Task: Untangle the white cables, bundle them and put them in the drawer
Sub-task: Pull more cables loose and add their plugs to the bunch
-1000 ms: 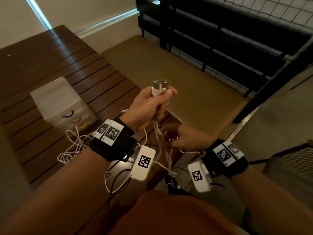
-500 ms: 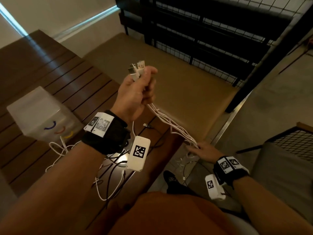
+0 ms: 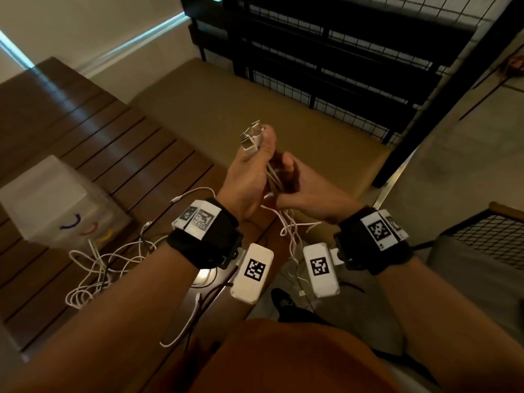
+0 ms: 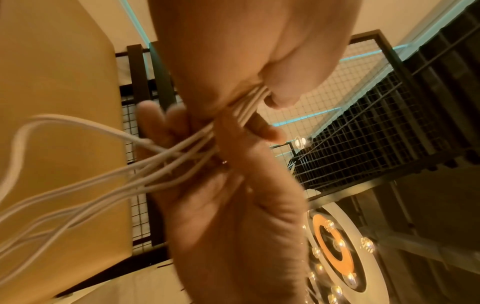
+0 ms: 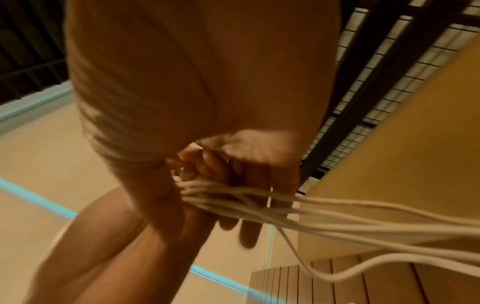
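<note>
At centre frame of the head view, the left hand (image 3: 252, 171) was clenched round the plug ends of the white cables (image 3: 289, 228), with the connectors (image 3: 251, 139) standing up out of the fist, apparently so the ends stayed level while the lengths hung free below. The right hand (image 3: 300, 191) sat directly beside it. The left wrist view showed its fingers (image 4: 155, 121) fairly straight behind the strands, with the thumb across them. Whether they were actually pinched could not be told. The inspector judged this a combing hold, meant to draw the strands parallel for bundling.

A second tangle of white cable (image 3: 96, 265) lay at lower left on the slatted wooden table (image 3: 85, 131), just below the translucent drawer unit (image 3: 56, 199), whose drawers appeared closed. Bundling seemed unfinished and stowing not begun.
</note>
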